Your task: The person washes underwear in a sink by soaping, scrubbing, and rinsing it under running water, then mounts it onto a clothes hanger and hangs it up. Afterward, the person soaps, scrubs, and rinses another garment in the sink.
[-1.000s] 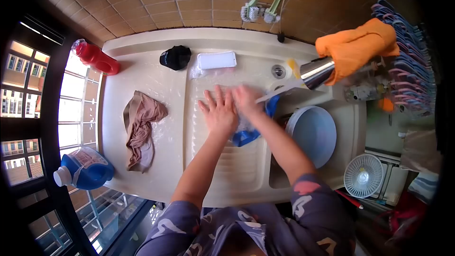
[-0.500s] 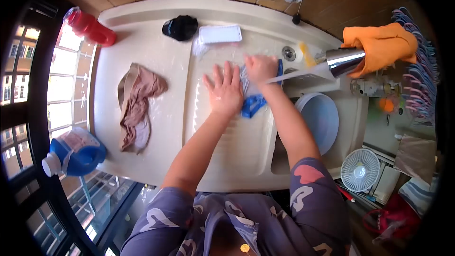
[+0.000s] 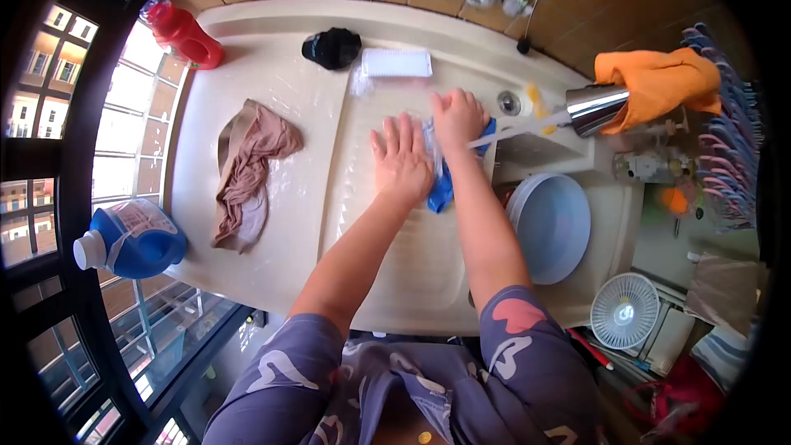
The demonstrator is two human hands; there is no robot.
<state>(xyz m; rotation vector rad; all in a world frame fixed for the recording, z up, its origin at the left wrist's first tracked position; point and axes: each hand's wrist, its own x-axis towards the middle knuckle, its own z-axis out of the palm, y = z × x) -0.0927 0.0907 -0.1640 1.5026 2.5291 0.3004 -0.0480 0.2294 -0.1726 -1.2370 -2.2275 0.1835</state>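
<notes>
My left hand [image 3: 404,163] lies flat with fingers outstretched on the ribbed part of the sink, its edge against a small pale and blue cloth [image 3: 442,191]. On the same cloth, my right hand [image 3: 459,122] is curled into a fist and grips it; much of the fabric is hidden under the hands. Water [image 3: 515,129] runs from a metal spout [image 3: 596,109] toward my right wrist. Beyond the hands are a white rectangular block [image 3: 396,63], possibly a brush or soap, and a bunched black cloth [image 3: 331,49].
A crumpled brownish-pink garment [image 3: 250,171] lies on the left of the sink [image 3: 301,268]. A red bottle [image 3: 188,36] and a blue detergent jug [image 3: 138,239] stand at its left edge. A pale round basin [image 3: 554,229] sits at right, and an orange cloth [image 3: 659,81] covers the faucet.
My right fist has shifted slightly on the cloth, and less blue fabric shows below it. The left hand stays flat, its fingers closer together. The whole view has shifted a little.
</notes>
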